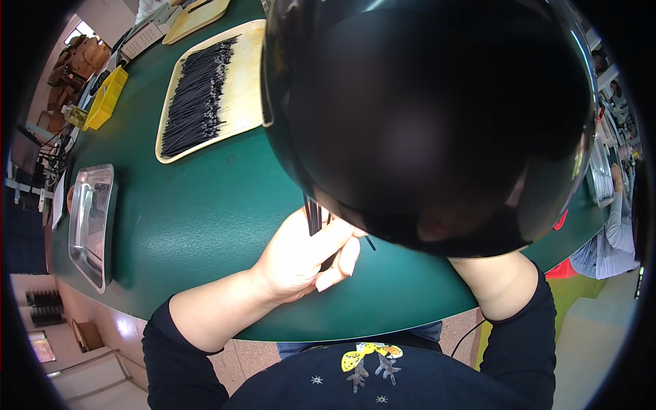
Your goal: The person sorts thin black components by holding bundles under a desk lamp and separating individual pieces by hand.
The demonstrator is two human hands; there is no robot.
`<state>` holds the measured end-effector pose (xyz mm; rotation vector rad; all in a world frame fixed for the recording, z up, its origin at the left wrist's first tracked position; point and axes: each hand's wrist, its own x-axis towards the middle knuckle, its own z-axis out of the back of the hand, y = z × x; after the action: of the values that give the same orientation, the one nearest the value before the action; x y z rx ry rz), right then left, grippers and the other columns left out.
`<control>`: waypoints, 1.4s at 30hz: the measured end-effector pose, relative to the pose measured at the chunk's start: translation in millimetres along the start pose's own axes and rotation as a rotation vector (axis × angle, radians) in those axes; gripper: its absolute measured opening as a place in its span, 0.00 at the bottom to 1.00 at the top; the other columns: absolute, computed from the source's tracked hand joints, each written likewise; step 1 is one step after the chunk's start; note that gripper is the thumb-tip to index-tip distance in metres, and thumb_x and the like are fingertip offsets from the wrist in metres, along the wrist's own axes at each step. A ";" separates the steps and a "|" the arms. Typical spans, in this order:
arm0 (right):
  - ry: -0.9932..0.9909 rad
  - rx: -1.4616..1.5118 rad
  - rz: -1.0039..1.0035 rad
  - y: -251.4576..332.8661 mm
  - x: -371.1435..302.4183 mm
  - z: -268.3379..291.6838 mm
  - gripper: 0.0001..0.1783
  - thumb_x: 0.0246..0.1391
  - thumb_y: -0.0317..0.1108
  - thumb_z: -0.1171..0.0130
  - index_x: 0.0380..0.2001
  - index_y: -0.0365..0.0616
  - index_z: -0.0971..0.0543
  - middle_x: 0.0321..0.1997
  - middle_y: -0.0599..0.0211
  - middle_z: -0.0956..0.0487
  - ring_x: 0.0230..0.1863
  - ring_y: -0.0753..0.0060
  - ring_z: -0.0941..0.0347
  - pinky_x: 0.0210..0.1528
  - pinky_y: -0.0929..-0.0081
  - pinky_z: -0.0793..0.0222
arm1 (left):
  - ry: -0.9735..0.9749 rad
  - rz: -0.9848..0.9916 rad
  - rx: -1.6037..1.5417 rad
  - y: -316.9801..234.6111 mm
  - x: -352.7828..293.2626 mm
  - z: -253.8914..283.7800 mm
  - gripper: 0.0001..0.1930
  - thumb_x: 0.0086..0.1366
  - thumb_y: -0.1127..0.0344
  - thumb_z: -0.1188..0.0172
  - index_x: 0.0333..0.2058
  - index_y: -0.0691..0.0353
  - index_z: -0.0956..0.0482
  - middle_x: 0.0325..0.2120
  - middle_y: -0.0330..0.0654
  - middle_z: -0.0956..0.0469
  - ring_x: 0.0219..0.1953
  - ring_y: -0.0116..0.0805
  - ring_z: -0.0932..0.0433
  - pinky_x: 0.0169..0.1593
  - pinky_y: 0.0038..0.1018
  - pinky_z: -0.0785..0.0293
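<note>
My left hand (297, 256) is closed round several thin black strands (313, 217), which look like short cables. They stick up between the thumb and fingers, above the green table. Another short black end (370, 243) shows just right of the fingertips. A large glossy black dome (430, 130) fills the upper middle and right of the view and covers whatever lies beneath it. My right forearm (495, 283) reaches up under its lower edge, so my right hand and its fingers are hidden.
A cream tray (246, 102) at the back left bears a thick row of black strands. Left of it are a yellow bin (107, 99) and a metal tray (91, 229) at the edge of the green table (184, 225). Another person's sleeve (618, 229) shows far right.
</note>
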<state>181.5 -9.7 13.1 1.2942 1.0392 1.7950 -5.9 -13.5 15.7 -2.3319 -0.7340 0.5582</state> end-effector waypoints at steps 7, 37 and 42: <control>-0.186 0.137 0.060 0.4 7.3 3.2 0.12 0.41 0.27 0.44 0.33 0.39 0.26 0.33 0.60 0.25 0.35 0.67 0.29 0.37 0.73 0.33 | 0.072 -0.008 0.053 6.3 2.3 1.7 0.16 0.64 0.63 0.62 0.35 0.72 0.31 0.26 0.51 0.26 0.22 0.35 0.25 0.22 0.20 0.30; 0.149 -0.184 0.010 1.6 -4.7 1.4 0.08 0.43 0.27 0.46 0.30 0.39 0.25 0.30 0.61 0.25 0.33 0.67 0.28 0.36 0.74 0.33 | 0.015 0.064 0.079 -0.4 2.6 0.1 0.15 0.61 0.66 0.55 0.17 0.65 0.35 0.09 0.37 0.36 0.07 0.19 0.44 0.12 0.15 0.50; 0.098 -0.136 0.005 -2.6 -3.4 0.5 0.09 0.44 0.27 0.47 0.32 0.39 0.26 0.31 0.61 0.26 0.34 0.67 0.29 0.37 0.74 0.33 | -0.107 0.005 0.184 0.1 -0.5 -7.4 0.09 0.60 0.69 0.54 0.22 0.66 0.35 0.11 0.39 0.34 0.07 0.20 0.42 0.11 0.15 0.47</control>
<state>183.1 -11.4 9.4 1.1378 0.9483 1.9139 -2.2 -17.0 21.0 -2.1479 -0.6950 0.7263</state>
